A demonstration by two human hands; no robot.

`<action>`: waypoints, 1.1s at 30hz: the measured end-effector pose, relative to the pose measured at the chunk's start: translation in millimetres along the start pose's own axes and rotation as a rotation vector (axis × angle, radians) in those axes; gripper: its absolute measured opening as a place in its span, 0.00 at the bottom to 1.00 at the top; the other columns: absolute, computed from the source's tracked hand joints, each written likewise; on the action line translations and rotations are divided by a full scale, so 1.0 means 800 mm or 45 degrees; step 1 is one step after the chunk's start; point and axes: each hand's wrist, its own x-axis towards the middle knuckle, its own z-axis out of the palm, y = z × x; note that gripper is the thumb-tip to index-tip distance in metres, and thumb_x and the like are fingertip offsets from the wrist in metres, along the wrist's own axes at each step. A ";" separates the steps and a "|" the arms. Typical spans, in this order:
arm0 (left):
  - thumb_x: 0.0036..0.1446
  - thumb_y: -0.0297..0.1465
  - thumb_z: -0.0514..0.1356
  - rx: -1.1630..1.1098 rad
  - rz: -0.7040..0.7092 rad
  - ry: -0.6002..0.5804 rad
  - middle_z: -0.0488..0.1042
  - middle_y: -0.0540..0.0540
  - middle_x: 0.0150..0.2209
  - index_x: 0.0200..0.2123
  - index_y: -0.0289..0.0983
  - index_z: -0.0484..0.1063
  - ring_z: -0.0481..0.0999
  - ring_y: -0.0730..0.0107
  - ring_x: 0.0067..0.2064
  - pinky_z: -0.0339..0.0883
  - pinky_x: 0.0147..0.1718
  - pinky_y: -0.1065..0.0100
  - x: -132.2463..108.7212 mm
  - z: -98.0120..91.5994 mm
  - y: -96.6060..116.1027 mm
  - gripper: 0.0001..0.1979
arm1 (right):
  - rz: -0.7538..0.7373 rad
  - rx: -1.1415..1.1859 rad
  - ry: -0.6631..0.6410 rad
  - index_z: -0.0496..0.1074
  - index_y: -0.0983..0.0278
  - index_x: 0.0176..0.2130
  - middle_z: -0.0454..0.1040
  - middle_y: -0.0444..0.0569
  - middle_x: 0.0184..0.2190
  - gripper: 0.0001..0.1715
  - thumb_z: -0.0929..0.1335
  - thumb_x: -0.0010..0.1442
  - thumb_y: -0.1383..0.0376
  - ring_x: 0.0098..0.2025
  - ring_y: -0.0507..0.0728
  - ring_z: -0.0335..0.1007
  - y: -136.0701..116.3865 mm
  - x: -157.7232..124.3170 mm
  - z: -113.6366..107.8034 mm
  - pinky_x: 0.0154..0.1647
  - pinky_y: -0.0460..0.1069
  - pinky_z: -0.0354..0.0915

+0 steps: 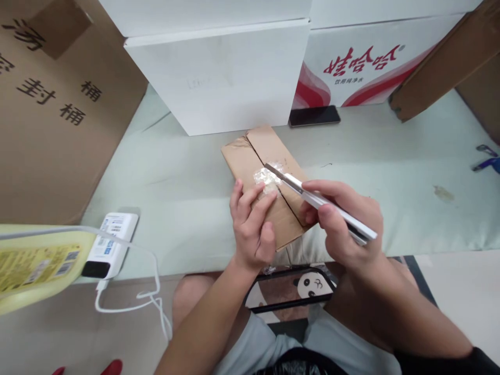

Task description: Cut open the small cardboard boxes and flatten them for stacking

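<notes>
A small, flat brown cardboard box (238, 159) lies at an angle near the front edge of the pale green surface. Clear crinkled tape (269, 173) covers part of its centre seam. My left hand (253, 224) rests on the box with its fingers spread over the left side, the fingertips touching the tape. In my right hand (346, 219) is a white utility knife (332, 205), its blade extended over the tape and seam. Whether the blade tip touches the tape I cannot tell.
White boxes (219, 78) stand behind, with a dark phone (314, 116) at their foot. At the left are a large carton (58, 146), a white power bank (113, 242) with a cable, and a yellow container (42, 265). Blue-handled scissors (488, 161) lie far right.
</notes>
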 end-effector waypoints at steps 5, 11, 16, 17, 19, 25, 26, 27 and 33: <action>0.68 0.35 0.46 0.037 0.009 -0.013 0.74 0.40 0.58 0.61 0.42 0.71 0.72 0.54 0.63 0.50 0.72 0.41 0.001 -0.002 -0.002 0.24 | -0.017 -0.144 -0.028 0.76 0.59 0.48 0.81 0.45 0.32 0.12 0.65 0.71 0.61 0.26 0.51 0.75 0.000 0.007 0.001 0.30 0.47 0.72; 0.68 0.34 0.46 0.058 0.030 -0.029 0.75 0.39 0.57 0.60 0.40 0.72 0.73 0.55 0.62 0.52 0.72 0.42 0.003 -0.004 -0.001 0.23 | -0.017 -0.260 -0.082 0.76 0.59 0.48 0.82 0.45 0.31 0.11 0.65 0.69 0.63 0.27 0.51 0.77 -0.005 0.012 0.004 0.31 0.47 0.72; 0.67 0.34 0.47 0.048 0.019 -0.021 0.75 0.40 0.57 0.59 0.40 0.72 0.73 0.53 0.62 0.51 0.72 0.41 0.001 -0.003 -0.002 0.23 | -0.025 -0.287 -0.135 0.76 0.60 0.48 0.80 0.45 0.29 0.11 0.66 0.68 0.64 0.25 0.50 0.74 -0.006 0.015 0.005 0.24 0.45 0.67; 0.67 0.34 0.47 0.038 0.017 -0.014 0.75 0.39 0.57 0.59 0.40 0.73 0.73 0.52 0.62 0.51 0.72 0.41 0.001 -0.002 -0.002 0.23 | -0.023 -0.286 -0.143 0.76 0.60 0.48 0.80 0.44 0.29 0.11 0.66 0.68 0.64 0.24 0.50 0.74 -0.006 0.016 0.004 0.23 0.45 0.66; 0.67 0.34 0.47 0.020 0.015 -0.004 0.75 0.39 0.57 0.58 0.38 0.74 0.73 0.52 0.62 0.50 0.72 0.42 0.001 -0.001 -0.002 0.23 | -0.024 -0.272 -0.155 0.76 0.61 0.46 0.80 0.44 0.28 0.10 0.66 0.68 0.65 0.24 0.49 0.73 -0.006 0.016 0.003 0.22 0.45 0.64; 0.67 0.34 0.47 0.037 0.046 -0.002 0.75 0.40 0.57 0.59 0.39 0.74 0.74 0.54 0.60 0.51 0.71 0.44 0.002 -0.002 -0.003 0.23 | -0.038 -0.211 -0.142 0.75 0.62 0.42 0.77 0.42 0.25 0.08 0.65 0.66 0.68 0.21 0.48 0.70 -0.010 0.019 -0.001 0.20 0.43 0.61; 0.68 0.34 0.47 0.042 0.049 -0.005 0.76 0.40 0.56 0.58 0.39 0.74 0.74 0.54 0.60 0.51 0.71 0.44 0.002 -0.003 -0.003 0.23 | -0.039 -0.211 -0.142 0.75 0.61 0.41 0.77 0.41 0.24 0.08 0.65 0.66 0.68 0.21 0.48 0.70 -0.011 0.019 -0.001 0.20 0.43 0.61; 0.68 0.35 0.47 0.046 0.049 -0.007 0.75 0.40 0.57 0.58 0.39 0.74 0.74 0.54 0.60 0.52 0.71 0.44 0.003 -0.003 -0.003 0.23 | -0.043 -0.214 -0.148 0.75 0.61 0.40 0.76 0.41 0.23 0.08 0.65 0.65 0.69 0.20 0.48 0.70 -0.012 0.019 -0.002 0.20 0.43 0.62; 0.69 0.34 0.47 0.041 0.037 -0.015 0.75 0.41 0.57 0.58 0.40 0.74 0.73 0.55 0.62 0.52 0.72 0.44 0.004 -0.008 -0.006 0.22 | -0.113 -0.204 -0.020 0.77 0.58 0.34 0.75 0.42 0.21 0.11 0.65 0.63 0.69 0.19 0.52 0.69 -0.022 -0.001 -0.035 0.19 0.48 0.62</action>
